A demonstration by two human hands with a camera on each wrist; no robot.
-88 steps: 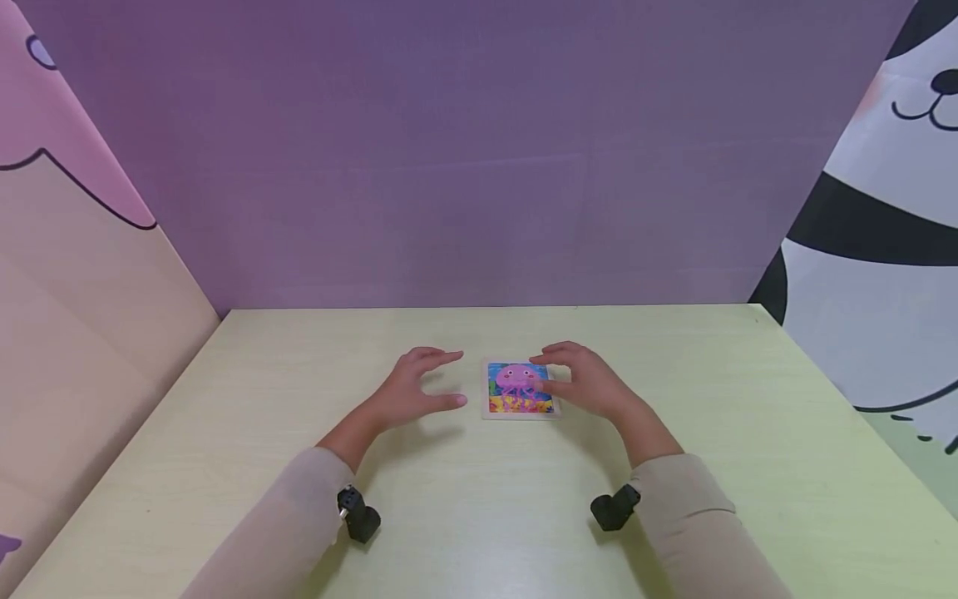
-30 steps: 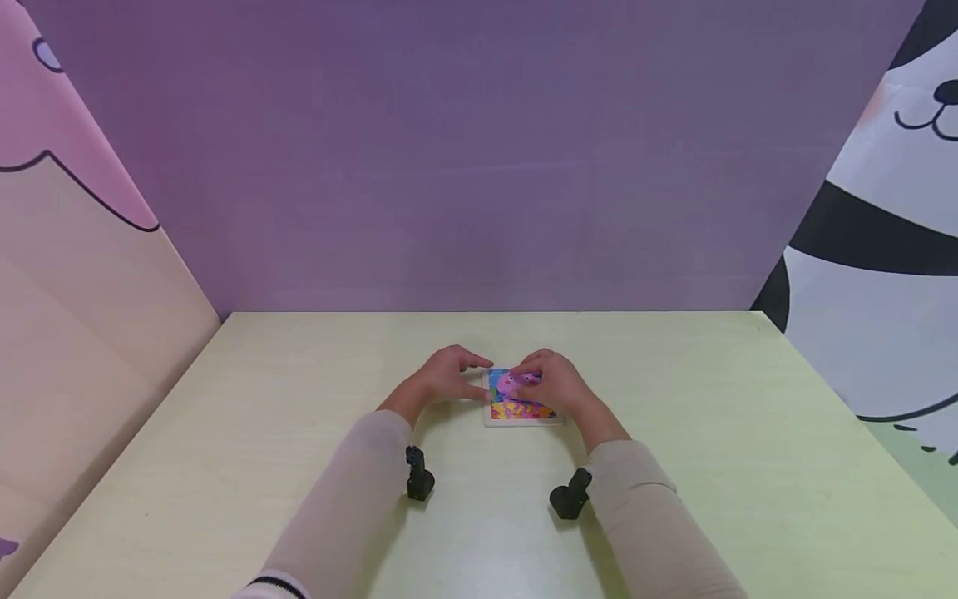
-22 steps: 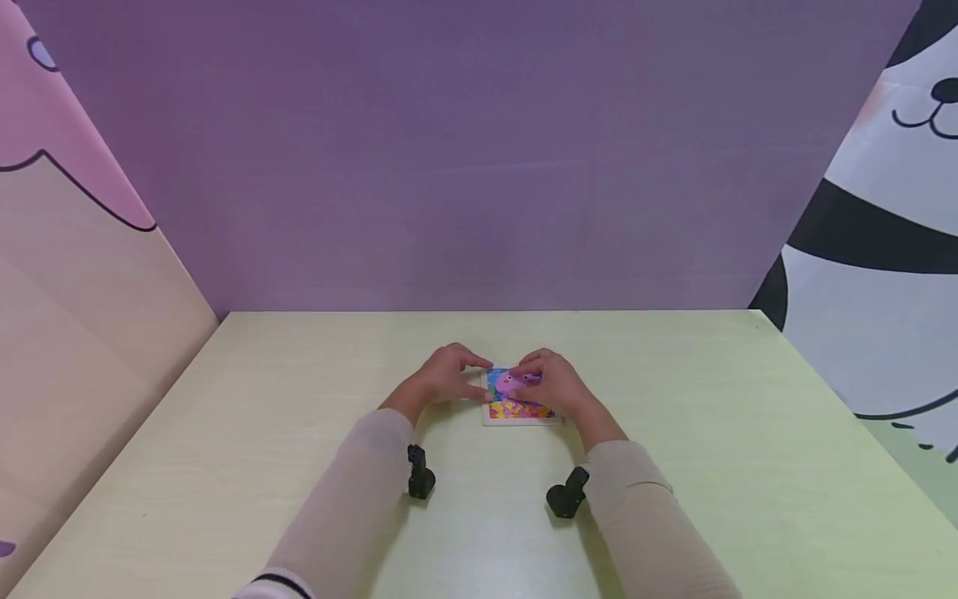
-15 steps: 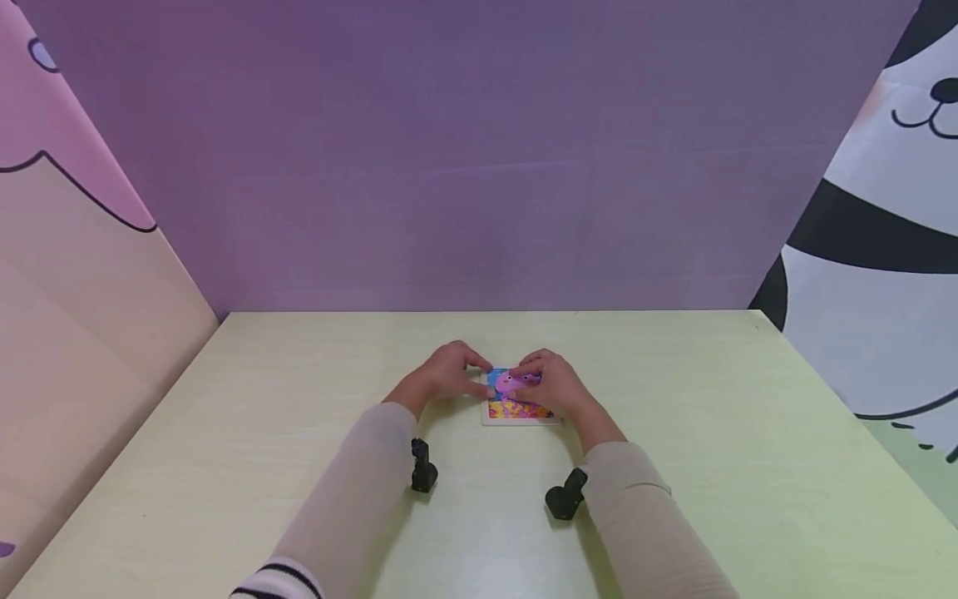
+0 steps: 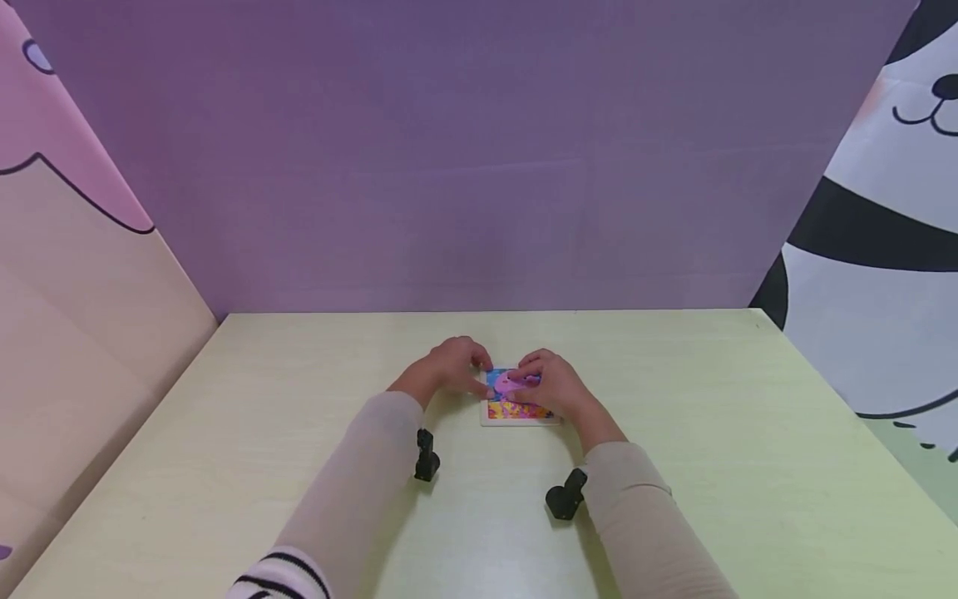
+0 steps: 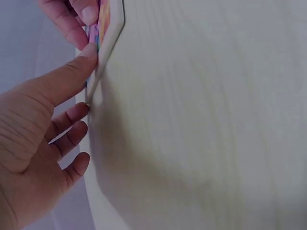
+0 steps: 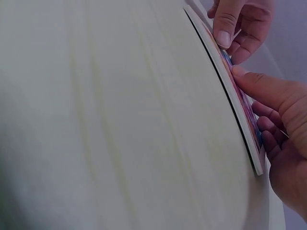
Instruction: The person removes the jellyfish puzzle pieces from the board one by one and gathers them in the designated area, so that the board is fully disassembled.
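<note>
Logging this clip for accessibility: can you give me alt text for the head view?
Two hands meet over a small jigsaw puzzle board showing a pink jellyfish: the left hand touches its left edge, and the right hand rests fingers on the picture. It lies on a pale green table.

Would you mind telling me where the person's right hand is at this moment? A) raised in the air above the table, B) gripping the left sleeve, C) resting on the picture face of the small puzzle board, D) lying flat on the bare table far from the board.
C: the right hand lies on the colourful puzzle board, fingertips on its picture face, while the left hand touches its left edge.
</note>
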